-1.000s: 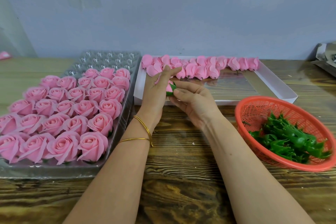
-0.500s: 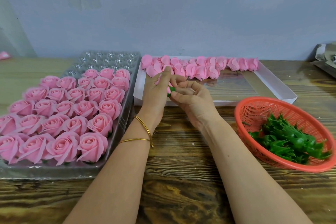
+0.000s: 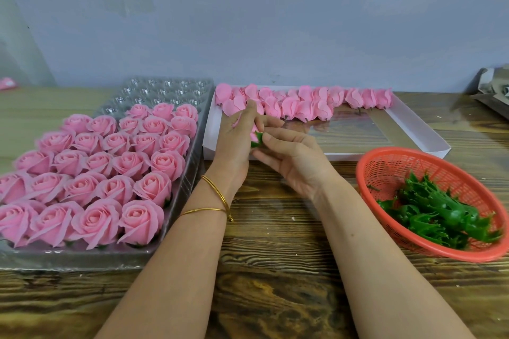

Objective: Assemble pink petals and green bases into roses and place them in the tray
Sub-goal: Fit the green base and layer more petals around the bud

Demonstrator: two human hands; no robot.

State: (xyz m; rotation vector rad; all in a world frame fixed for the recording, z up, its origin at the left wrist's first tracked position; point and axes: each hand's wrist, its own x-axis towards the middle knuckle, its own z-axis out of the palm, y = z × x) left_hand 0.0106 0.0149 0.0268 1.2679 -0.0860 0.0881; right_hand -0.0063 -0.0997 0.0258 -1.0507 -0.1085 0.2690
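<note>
My left hand (image 3: 237, 143) grips a pink petal bud (image 3: 252, 129), mostly hidden behind its fingers, over the near left corner of the white box (image 3: 424, 132). A green base (image 3: 257, 140) sits at the bud's lower end, pinched by the fingertips of my right hand (image 3: 294, 159). Several loose pink petal buds (image 3: 305, 102) line the far side of the box. Finished pink roses (image 3: 110, 168) fill most of the clear plastic tray (image 3: 190, 184) on the left. More green bases (image 3: 438, 215) lie in the red basket (image 3: 385, 162) on the right.
Empty cups remain at the tray's far end (image 3: 165, 88). The wooden table (image 3: 275, 270) extends toward me under both forearms. A grey wall stands behind. A cardboard or metal object (image 3: 493, 91) sits at the far right edge.
Both hands stayed over the box corner. My right hand's fingers have loosened and straightened a little around the green base, which now shows more clearly.
</note>
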